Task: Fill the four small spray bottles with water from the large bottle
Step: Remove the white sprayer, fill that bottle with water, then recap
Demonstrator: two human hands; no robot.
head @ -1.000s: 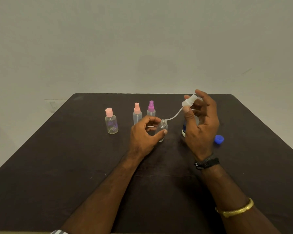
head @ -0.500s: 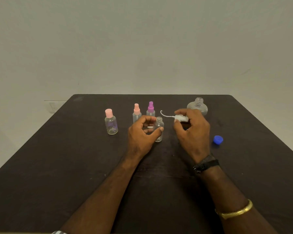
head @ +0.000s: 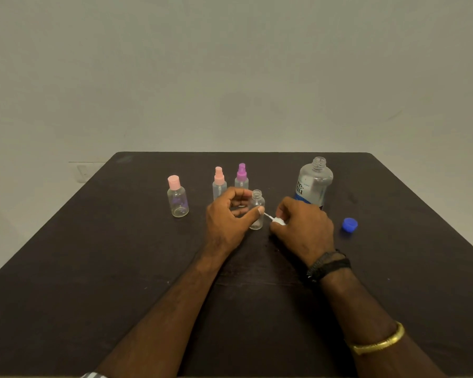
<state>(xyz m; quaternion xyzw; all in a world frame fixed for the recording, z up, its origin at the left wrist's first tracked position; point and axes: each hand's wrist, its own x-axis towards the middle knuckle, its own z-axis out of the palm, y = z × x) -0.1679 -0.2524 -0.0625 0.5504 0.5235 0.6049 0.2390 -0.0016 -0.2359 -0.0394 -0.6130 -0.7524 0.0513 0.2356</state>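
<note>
Right hand (head: 306, 227): black strap (head: 327, 266) at the wrist just behind it; gold bangle (head: 380, 342) farther up the forearm. Left hand (head: 227, 222): bare forearm, striped sleeve edge (head: 93, 375) far behind, blurred.

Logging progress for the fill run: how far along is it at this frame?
Done: large bottle uncapped, blue cap on the table; one small bottle opened. In hand: left hand grips that bottle, right hand pinches its white spray head. Left: no pouring yet; pink-capped bottle, pink sprayer and purple sprayer are capped.
</note>
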